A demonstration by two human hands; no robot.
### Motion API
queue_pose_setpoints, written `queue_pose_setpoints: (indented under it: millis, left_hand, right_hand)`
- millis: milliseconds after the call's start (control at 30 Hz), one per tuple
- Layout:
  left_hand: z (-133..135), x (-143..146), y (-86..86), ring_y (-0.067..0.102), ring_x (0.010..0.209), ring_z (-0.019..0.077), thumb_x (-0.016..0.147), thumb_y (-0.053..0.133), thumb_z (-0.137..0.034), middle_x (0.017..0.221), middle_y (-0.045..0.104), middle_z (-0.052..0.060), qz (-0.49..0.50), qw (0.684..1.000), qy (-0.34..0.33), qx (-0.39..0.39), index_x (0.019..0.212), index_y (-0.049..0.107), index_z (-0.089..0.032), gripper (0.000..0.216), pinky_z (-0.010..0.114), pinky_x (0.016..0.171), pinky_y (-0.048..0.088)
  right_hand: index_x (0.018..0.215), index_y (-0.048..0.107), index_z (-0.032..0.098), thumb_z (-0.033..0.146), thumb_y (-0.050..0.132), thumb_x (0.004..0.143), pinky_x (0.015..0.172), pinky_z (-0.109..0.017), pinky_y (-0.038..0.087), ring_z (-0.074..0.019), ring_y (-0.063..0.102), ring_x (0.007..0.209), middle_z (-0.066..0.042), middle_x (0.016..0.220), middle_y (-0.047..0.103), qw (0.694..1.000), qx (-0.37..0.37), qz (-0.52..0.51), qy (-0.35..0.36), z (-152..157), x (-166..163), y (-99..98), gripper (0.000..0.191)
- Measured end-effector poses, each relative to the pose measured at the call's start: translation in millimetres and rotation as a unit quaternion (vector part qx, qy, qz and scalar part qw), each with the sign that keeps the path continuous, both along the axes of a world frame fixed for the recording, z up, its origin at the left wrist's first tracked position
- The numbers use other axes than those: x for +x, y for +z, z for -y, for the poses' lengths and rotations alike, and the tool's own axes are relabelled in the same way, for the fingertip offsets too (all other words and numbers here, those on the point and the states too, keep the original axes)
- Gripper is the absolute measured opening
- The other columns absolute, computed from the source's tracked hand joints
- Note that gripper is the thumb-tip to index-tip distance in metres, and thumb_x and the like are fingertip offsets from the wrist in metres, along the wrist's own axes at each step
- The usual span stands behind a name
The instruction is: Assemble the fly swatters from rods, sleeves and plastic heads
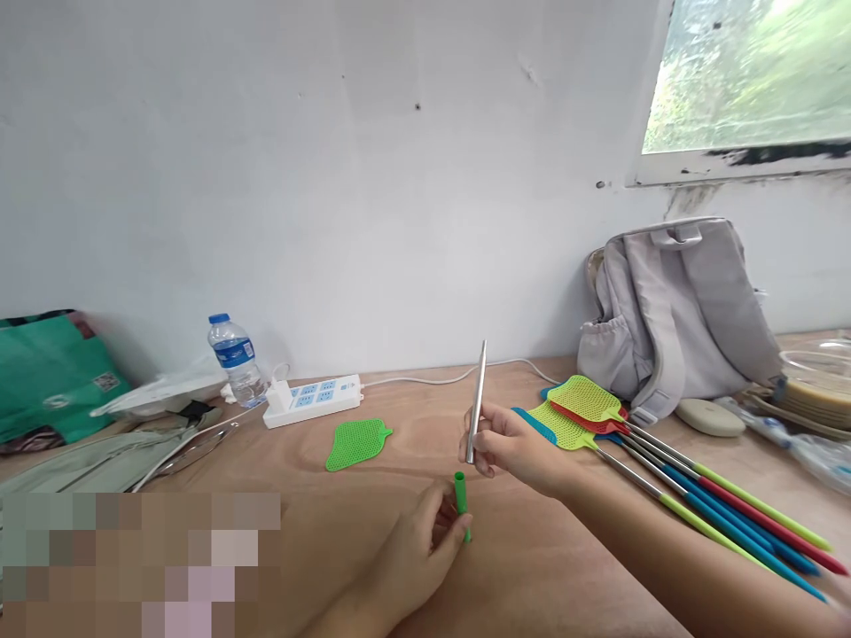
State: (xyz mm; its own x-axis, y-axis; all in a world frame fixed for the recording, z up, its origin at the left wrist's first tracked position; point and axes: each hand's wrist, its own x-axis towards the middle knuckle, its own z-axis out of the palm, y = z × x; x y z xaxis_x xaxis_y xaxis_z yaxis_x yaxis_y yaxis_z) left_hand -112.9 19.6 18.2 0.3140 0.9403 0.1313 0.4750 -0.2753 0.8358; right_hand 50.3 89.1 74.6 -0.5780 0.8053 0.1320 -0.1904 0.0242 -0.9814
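My left hand (pixel 435 536) is closed around a short green plastic tube, the fly swatter handle (pixel 461 487), its open end facing up. Just above and to the right, my right hand (pixel 498 443) pinches a silver metal rod (pixel 480 390) held nearly upright. The rod's lower end is a little above the tube's mouth, and the two are apart. On the table behind my left hand lies a loose green fly swatter head (pixel 359 443) with a short stub at its right side.
Several fly swatters (pixel 585 403) in yellow, red and blue lie piled at the right. A grey backpack (pixel 678 310) leans on the wall. At the left are a power strip (pixel 316 399), a water bottle (pixel 236 354) and a green bag (pixel 59 377). A cup (pixel 815 381) stands far right.
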Motion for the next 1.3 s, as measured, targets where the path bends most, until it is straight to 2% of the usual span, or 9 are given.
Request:
queue_pose_setpoints:
  millis: [167, 300, 467, 633, 733, 933, 1100, 1233, 1300]
  left_hand:
    - [1.8, -1.6, 0.6, 0.054, 0.081, 0.0155, 0.088, 0.041, -0.033, 0.087, 0.058, 0.004, -0.029, 0.999, -0.024, 0.010, 0.093, 0.049, -0.019, 0.017, 0.026, 0.073, 0.044]
    - [2.9, -2.1, 4.7, 0.054, 0.083, 0.0161, 0.088, 0.040, -0.030, 0.089, 0.058, 0.004, -0.047, 0.998, -0.035, 0.018, 0.094, 0.050, -0.020, 0.016, 0.027, 0.075, 0.043]
    - [3.4, -1.6, 7.2, 0.054, 0.085, 0.0164, 0.088, 0.039, -0.029, 0.092, 0.059, 0.004, -0.048, 0.998, -0.040, 0.016, 0.097, 0.050, -0.020, 0.016, 0.027, 0.077, 0.042]
    - [2.9, -1.8, 6.4, 0.055, 0.083, 0.0164, 0.088, 0.039, -0.031, 0.088, 0.059, 0.004, -0.032, 0.999, -0.029, 0.009, 0.094, 0.049, -0.020, 0.016, 0.027, 0.076, 0.043]
    - [2.5, -2.0, 6.5, 0.055, 0.080, 0.0161, 0.088, 0.039, -0.032, 0.085, 0.059, 0.003, -0.034, 0.999, -0.026, 0.010, 0.091, 0.050, -0.020, 0.016, 0.027, 0.074, 0.043]
    - [3.1, -1.3, 8.7, 0.055, 0.082, 0.0159, 0.088, 0.040, -0.030, 0.090, 0.060, 0.003, -0.060, 0.997, -0.035, 0.020, 0.094, 0.051, -0.021, 0.016, 0.026, 0.075, 0.043]
    - [6.2, -2.5, 12.8, 0.055, 0.080, 0.0167, 0.088, 0.039, -0.031, 0.087, 0.060, 0.003, -0.098, 0.994, -0.039, 0.036, 0.091, 0.051, -0.021, 0.016, 0.027, 0.073, 0.043]
    - [4.4, -10.0, 16.5, 0.055, 0.087, 0.0177, 0.090, 0.031, -0.029, 0.094, 0.061, 0.005, -0.099, 0.987, -0.066, 0.107, 0.100, 0.050, -0.022, 0.023, 0.030, 0.080, 0.043]
    - [-2.8, -17.1, 13.5, 0.054, 0.097, 0.0206, 0.089, 0.032, -0.027, 0.103, 0.060, 0.007, -0.134, 0.977, -0.027, 0.163, 0.105, 0.050, -0.021, 0.025, 0.036, 0.088, 0.040]
  right_hand:
    - [0.075, 0.044, 0.019, 0.007, 0.049, 0.064, 0.052, -0.020, 0.038, -0.0085, 0.049, 0.058, 0.004, 0.067, 0.055, 0.986, 0.153, 0.068, -0.013, 10.9, -6.3, -3.4, 0.017]
    - [0.074, 0.044, 0.019, 0.003, 0.047, 0.064, 0.051, -0.019, 0.036, -0.0077, 0.046, 0.057, 0.005, 0.063, 0.048, 0.957, 0.244, 0.156, -0.018, 11.4, -1.2, -3.1, 0.019]
    - [0.074, 0.046, 0.019, 0.004, 0.048, 0.065, 0.052, -0.020, 0.038, -0.0087, 0.049, 0.058, 0.004, 0.066, 0.050, 0.918, 0.334, 0.215, -0.012, 10.6, 8.3, 3.6, 0.017]
    - [0.077, 0.050, 0.019, 0.007, 0.048, 0.071, 0.057, -0.021, 0.041, -0.0105, 0.053, 0.063, 0.001, 0.073, 0.056, 0.893, 0.372, 0.255, 0.006, 16.0, 8.4, 10.4, 0.014]
    - [0.084, 0.052, 0.019, 0.020, 0.047, 0.081, 0.060, -0.023, 0.041, -0.0123, 0.054, 0.066, -0.001, 0.076, 0.059, 0.891, 0.360, 0.275, -0.022, 20.2, 7.5, 14.7, 0.006]
    - [0.085, 0.051, 0.019, 0.042, 0.034, 0.091, 0.053, -0.023, 0.036, -0.0102, 0.045, 0.056, 0.000, 0.069, 0.051, 0.931, 0.302, 0.181, -0.098, 25.8, 11.6, 23.1, 0.030]
    - [0.079, 0.053, 0.019, 0.039, 0.035, 0.092, 0.055, -0.022, 0.037, -0.0106, 0.047, 0.058, 0.000, 0.068, 0.053, 0.907, 0.343, 0.213, -0.118, 29.3, 7.6, 20.5, 0.029]
    - [0.079, 0.054, 0.019, 0.036, 0.027, 0.094, 0.062, -0.024, 0.040, -0.0122, 0.054, 0.066, -0.002, 0.073, 0.057, 0.899, 0.362, 0.225, -0.100, 29.1, -1.3, 7.2, 0.035]
    - [0.080, 0.054, 0.019, 0.038, 0.023, 0.095, 0.064, -0.025, 0.041, -0.0126, 0.055, 0.066, -0.002, 0.074, 0.058, 0.901, 0.367, 0.214, -0.090, 27.9, -4.4, -1.0, 0.039]
